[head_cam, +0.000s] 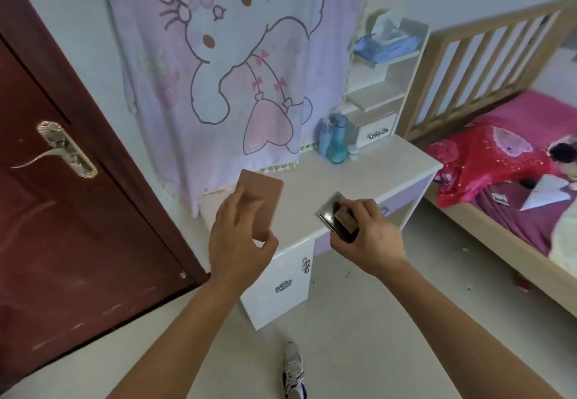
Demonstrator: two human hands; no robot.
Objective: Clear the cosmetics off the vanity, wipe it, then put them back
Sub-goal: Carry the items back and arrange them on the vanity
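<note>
Two bare forearms rise from the 6 o'clock edge of the view and spread apart toward the white vanity (359, 176). The left hand (240, 236), back toward the camera, holds a flat brown case (265, 198) over the 9 o'clock end of the vanity top. Its fingers lie close together across the case's face and the thumb hooks round the near corner. Whether the case touches the top I cannot tell.

The right hand (370, 236) hovers at the vanity's front edge, at 3 o'clock from the left hand, wrist bent inward. Its fingers curl tight over a dark compact (345, 223) with a tan label, the thumb pressed beneath. A silvery flat panel (327, 210) juts out at 10 o'clock from that hand; lid or separate piece, I cannot tell.

At 12 o'clock from the right hand, at the back of the top, stand a teal bottle (338, 142), a pale blue tube (324, 139) touching it, and a small white jar (353, 151) just beside. A cartoon cloth (218, 70) hangs behind. A dark red door (62, 211) is at 9 o'clock and a bed (515, 180) at 3 o'clock.
</note>
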